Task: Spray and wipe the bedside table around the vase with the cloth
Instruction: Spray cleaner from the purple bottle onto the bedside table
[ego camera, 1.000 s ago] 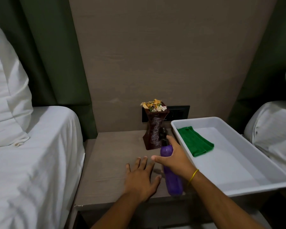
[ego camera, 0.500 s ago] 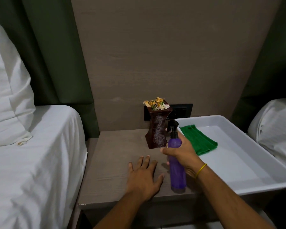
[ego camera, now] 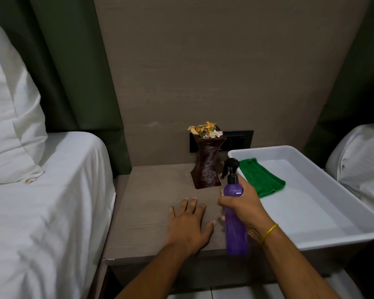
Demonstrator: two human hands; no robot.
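Head view: right hand (ego camera: 245,209) clasps translucent purple bottle (ego camera: 235,225).

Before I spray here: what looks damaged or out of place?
The bedside table has a chipped front left corner, pale against the wood. The white tray overhangs its right edge. The vase stands upright.

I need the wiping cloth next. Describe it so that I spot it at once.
Look at the white plastic tray on the right of the wooden bedside table. In its far left corner lies a folded green cloth, the only green thing in the tray.
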